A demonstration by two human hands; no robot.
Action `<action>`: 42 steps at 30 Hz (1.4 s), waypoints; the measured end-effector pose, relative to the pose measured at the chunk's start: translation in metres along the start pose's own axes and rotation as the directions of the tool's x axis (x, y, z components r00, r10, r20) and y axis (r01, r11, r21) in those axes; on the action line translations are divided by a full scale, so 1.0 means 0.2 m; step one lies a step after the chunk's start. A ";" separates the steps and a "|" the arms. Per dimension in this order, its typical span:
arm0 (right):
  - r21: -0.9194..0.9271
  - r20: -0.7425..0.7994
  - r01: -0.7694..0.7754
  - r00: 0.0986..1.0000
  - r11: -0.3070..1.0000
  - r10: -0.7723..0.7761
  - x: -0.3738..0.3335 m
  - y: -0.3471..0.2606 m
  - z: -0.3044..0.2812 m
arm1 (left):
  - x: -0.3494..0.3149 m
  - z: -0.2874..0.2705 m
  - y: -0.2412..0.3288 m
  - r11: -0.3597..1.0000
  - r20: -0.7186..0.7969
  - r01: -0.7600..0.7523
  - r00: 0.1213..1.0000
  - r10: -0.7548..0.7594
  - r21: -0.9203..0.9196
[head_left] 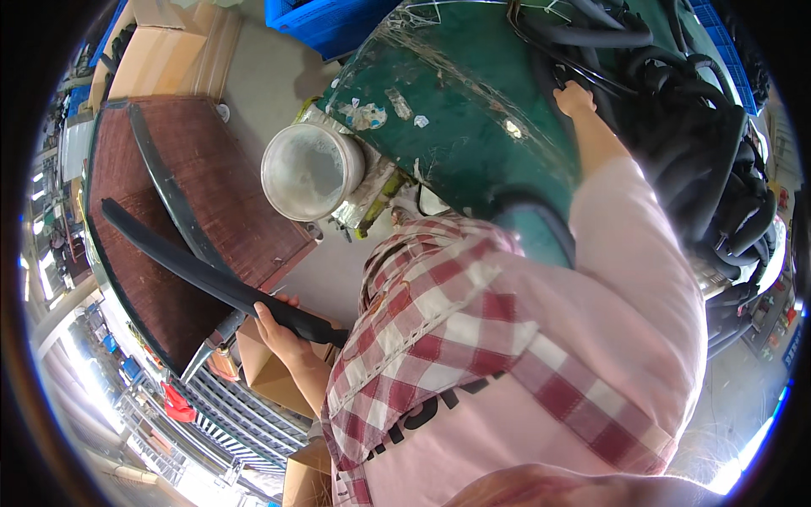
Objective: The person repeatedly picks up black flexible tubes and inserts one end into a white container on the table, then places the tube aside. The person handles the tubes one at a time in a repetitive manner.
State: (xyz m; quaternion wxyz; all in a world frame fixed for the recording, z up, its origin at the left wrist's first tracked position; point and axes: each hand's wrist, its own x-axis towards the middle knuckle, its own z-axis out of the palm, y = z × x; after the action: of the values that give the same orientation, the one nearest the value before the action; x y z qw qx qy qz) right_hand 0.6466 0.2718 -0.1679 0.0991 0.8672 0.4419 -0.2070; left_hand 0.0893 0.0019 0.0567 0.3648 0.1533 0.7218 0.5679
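Observation:
My left hand [285, 336] is closed around a long black tube [182, 264] that looks like foam. Its far end reaches out over a reddish-brown board at the left, and its near end lies against my checked apron [439, 304]. On the other side, my right arm stretches forward to a green tabletop [481, 152]. There my right hand [577, 99] has its fingers bent at the edge of a tangled pile of black tubes [676, 144]. Its fingertips meet a dark tube in that pile, partly hidden by the hand.
A white round bucket [306, 173] stands between the green tabletop and the reddish-brown board [203, 160]. A dark grey strip [165, 182] runs across that board. Cardboard boxes [160, 59] sit at the far left, a blue crate [325, 25] at the far middle. Metal racks fill the lower left.

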 end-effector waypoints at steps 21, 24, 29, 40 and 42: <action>0.173 -0.579 0.353 0.792 0.919 -0.195 -0.61 0.06 -0.27 | 0.26 0.26 0.06 1.000 0.299 -0.012 0.954 0.015 -0.012; 0.157 -0.652 0.530 0.689 0.833 -0.316 -0.71 0.01 -0.70 | 0.35 0.23 0.02 0.998 0.372 -0.008 0.928 0.031 -0.063; 0.911 -0.405 0.403 0.831 -0.090 -0.381 -1.17 -0.31 -1.02 | 0.39 0.10 -0.04 0.993 0.341 -0.003 0.939 0.042 -0.115; 0.735 0.153 -0.331 0.931 -0.591 -0.331 -1.18 -1.14 -0.30 | 0.28 -0.31 -0.11 0.967 0.169 0.054 0.986 -0.011 -0.250; 0.674 0.199 -0.339 0.939 -0.657 -0.280 -1.22 -1.18 -0.28 | 0.25 -0.40 -0.17 0.950 0.127 0.053 0.992 -0.014 -0.308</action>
State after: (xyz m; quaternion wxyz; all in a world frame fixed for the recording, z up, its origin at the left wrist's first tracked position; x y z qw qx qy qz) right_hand 0.3437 0.2550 -0.0061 -0.6678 0.3996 -0.0719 -0.6239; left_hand 0.0044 -0.0332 0.0142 0.4378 0.1165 0.6020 0.6576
